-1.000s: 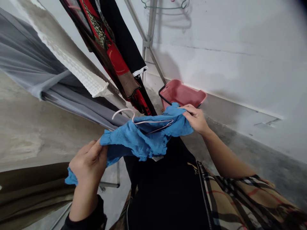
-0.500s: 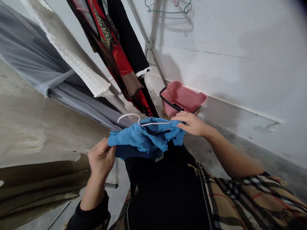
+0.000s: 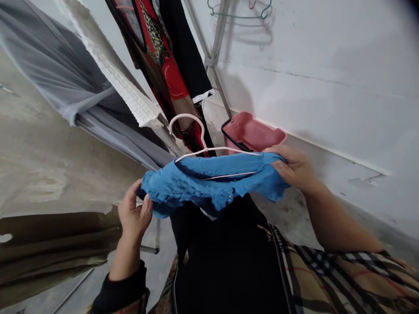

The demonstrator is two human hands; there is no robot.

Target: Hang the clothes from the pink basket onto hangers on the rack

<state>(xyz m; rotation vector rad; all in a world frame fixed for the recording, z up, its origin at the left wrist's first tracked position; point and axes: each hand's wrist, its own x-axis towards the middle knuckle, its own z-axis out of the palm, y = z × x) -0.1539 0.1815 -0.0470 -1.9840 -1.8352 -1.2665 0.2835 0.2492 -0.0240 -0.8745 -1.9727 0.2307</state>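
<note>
Blue garment (image 3: 209, 185) is held stretched level between both hands, with a pale pink hanger (image 3: 229, 150) threaded inside it and the hook standing up at 12 o'clock. Left hand (image 3: 133, 216) is closed on the bunched edge at 9 o'clock. Right hand (image 3: 296, 168) is clamped over cloth and hanger end at 3 o'clock. Folds hide the hanger's left arm. Pink basket (image 3: 258, 133) sits behind the right hand, partly covered.

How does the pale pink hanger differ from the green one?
The pale pink hanger is threaded into the blue garment, held by left hand and right hand; the green hanger hangs bare by the metal rack. The pale pink hanger's hook shows whole; the green hanger's is cut off. Both are thin.
</note>
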